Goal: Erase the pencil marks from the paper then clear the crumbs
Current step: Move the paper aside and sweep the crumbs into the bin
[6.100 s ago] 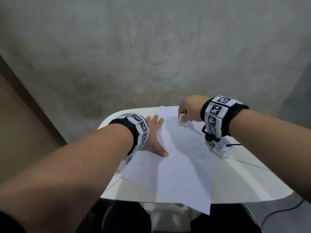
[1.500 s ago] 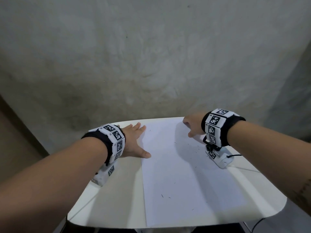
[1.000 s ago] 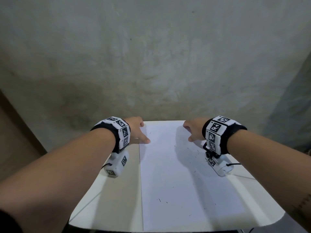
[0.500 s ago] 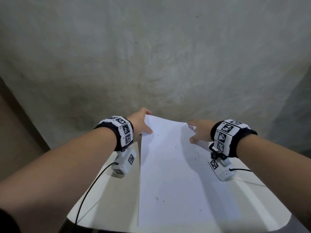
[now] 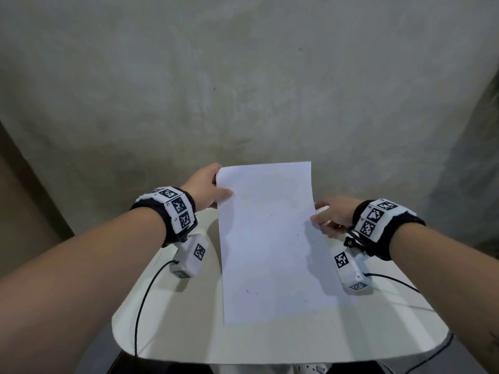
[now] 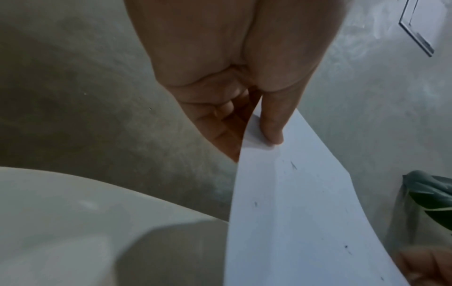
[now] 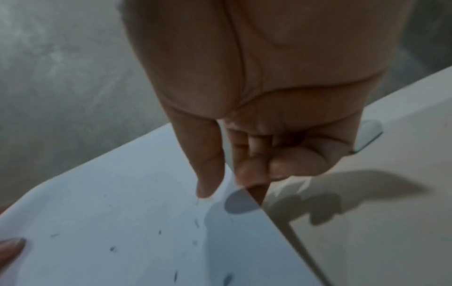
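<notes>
Table (image 5: 167, 327): white, under the sheet's near end.
Paper (image 5: 267, 238): tilted, far end raised off the table, near edge low.
Crumbs (image 7: 195, 224): dark specks scattered on the sheet.
Right hand (image 5: 330, 218): thumb on top, fingers below, pinching the paper's right edge.
Left hand (image 5: 208, 190): pinches the far left corner.
Advice: tilt steeper, keep the edges taut, tip crumbs past the table.

White table (image 5: 189, 333), grey wall (image 5: 243, 76), green leaf (image 6: 432, 195).
</notes>
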